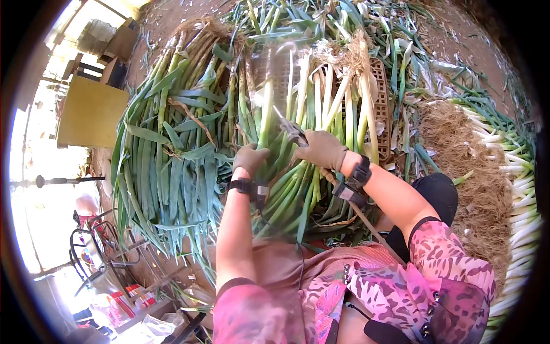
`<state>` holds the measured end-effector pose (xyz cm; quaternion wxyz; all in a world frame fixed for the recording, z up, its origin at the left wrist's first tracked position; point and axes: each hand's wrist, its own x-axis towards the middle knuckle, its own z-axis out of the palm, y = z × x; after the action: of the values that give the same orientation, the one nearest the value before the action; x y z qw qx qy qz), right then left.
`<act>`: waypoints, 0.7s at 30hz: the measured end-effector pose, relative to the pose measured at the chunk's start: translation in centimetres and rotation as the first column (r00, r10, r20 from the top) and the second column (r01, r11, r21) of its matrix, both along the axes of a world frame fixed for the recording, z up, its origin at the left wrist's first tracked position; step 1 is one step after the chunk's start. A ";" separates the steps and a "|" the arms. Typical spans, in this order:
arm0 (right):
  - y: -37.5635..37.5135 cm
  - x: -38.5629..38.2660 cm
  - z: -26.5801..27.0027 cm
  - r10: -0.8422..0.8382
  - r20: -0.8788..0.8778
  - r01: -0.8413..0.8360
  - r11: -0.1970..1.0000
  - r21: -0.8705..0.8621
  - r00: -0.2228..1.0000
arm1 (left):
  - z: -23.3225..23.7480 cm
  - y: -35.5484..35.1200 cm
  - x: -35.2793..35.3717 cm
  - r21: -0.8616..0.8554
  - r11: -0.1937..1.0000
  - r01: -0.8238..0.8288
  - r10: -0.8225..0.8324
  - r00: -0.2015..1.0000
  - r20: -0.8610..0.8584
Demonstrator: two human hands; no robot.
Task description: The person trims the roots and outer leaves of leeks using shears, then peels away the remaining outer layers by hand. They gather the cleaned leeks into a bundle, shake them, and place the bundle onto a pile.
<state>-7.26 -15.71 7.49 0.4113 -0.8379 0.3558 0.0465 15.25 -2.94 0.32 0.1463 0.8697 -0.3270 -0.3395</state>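
Note:
My gloved left hand (250, 159) is closed around a leek (267, 109), its pale end pointing away from me. In my gloved right hand (322, 150) is a grey air blow gun (294, 133), fingers wrapped round its handle. The thin nozzle points up and left, towards the leek, and the area near the leek's root end looks blurred. A hose (366, 221) runs from below my right hand back towards my lap. Several leeks with whitish stems (326, 97) lie just beyond my right hand, over a brown plastic crate (380, 109).
A big heap of green leeks (166, 132) with dirty roots lies to the left. On the right, leeks with white stems (521, 212) are stacked, their brown roots (467, 166) facing me. Loose leaf scraps cover the ground beyond. A yellow board (91, 112) stands at far left.

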 end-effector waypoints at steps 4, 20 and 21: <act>-2.6 2.8 -0.7 0.023 -0.112 -0.019 0.999 0.031 0.993 | 0.3 -0.8 -1.1 0.072 0.995 0.065 -0.058 0.993 -0.099; -0.9 -0.3 -1.8 -0.047 -0.145 0.043 0.999 -0.030 0.988 | 0.9 -0.7 -3.7 0.196 0.962 0.192 -0.210 0.975 0.076; -1.5 0.3 -1.5 -0.069 -0.148 0.071 0.997 0.007 0.987 | 0.9 -0.8 -3.6 0.205 0.959 0.197 -0.216 0.973 0.075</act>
<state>-6.99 -17.18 6.03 0.3901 -0.8168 0.4141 0.0959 11.61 -3.74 1.19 0.0077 0.8563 -0.3878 -0.3411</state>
